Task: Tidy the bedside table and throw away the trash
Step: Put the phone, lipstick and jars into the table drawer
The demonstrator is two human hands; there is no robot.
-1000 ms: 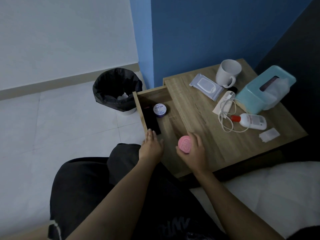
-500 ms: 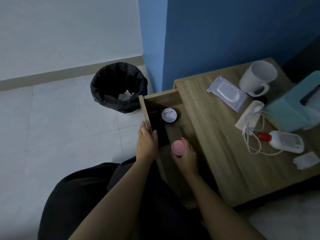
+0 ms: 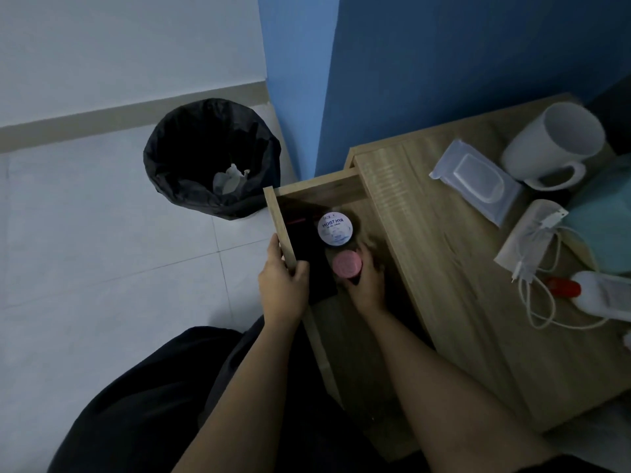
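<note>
The right hand has gone down into the open wooden drawer, fingers curled round the little round pink jar. A moment ago that jar was up by the edge of the light wooden bedside table. Now it sits just beside the round white-lidded jar. The left hand now grips the drawer's side wall, thumb inside.

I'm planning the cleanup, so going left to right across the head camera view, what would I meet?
Trash bin → left hand gripping the drawer → pink jar → wipes pack → white bottle.
</note>
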